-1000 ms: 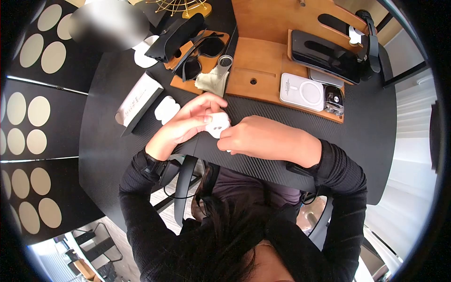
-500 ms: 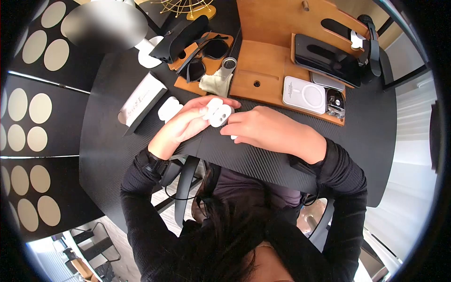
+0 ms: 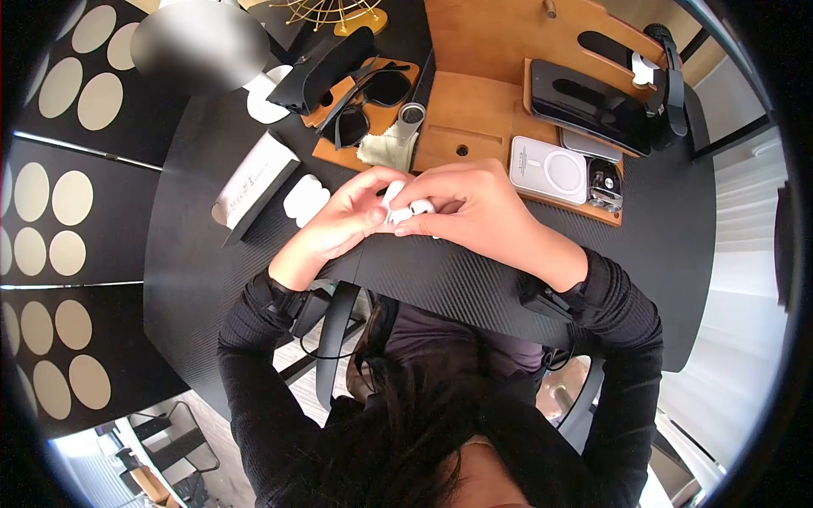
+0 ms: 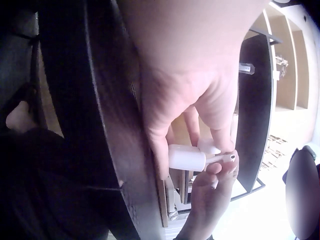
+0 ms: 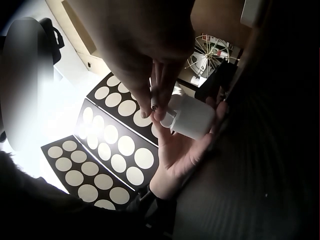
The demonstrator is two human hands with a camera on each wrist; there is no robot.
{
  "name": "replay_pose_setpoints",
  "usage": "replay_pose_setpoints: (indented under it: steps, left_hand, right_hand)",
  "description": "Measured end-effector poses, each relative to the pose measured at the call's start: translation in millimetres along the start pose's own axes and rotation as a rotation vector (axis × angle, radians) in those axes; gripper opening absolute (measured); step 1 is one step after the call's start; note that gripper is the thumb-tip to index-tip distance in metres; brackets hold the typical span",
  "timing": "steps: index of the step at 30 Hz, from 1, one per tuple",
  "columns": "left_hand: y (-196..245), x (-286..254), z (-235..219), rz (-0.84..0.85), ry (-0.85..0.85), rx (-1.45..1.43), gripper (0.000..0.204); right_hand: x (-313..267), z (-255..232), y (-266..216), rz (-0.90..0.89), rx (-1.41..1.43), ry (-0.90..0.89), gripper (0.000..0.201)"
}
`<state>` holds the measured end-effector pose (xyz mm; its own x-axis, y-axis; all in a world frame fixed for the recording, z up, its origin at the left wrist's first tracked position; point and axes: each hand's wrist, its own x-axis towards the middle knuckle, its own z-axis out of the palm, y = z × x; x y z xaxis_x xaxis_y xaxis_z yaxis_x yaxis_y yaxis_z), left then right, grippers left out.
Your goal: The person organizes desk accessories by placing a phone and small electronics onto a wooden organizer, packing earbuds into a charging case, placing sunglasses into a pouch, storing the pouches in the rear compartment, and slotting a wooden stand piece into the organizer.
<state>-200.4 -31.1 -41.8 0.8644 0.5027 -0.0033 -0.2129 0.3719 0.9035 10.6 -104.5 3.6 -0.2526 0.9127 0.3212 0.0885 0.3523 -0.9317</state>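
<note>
R hand (image 3: 474, 207) now over case (image 5: 192, 117) (earbud stem (image 4: 223, 158) crosswise)

In the head view the white earbud case (image 3: 398, 206) is mostly covered by the left hand (image 3: 347, 222) and the right hand (image 3: 474, 212) closing over it. A blurred oval (image 3: 199, 38) masks something at the far left of the surface (image 3: 660, 237). The print on the white box (image 3: 254, 182) is too small to read.
</note>
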Motion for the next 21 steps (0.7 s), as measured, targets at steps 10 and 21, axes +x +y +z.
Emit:
replay_pose_setpoints:
  steps: [10,21]
  left_hand:
    - [0,-3,-3,-0.037,0.037,-0.079,0.06]
    - [2,-3,1,-0.058,0.049,0.007,0.06]
  right_hand:
    - [-3,0,2,-0.167,-0.245,-0.042,0.014]
    - [-1,-3,3,-0.189,-0.377,-0.105,0.021]
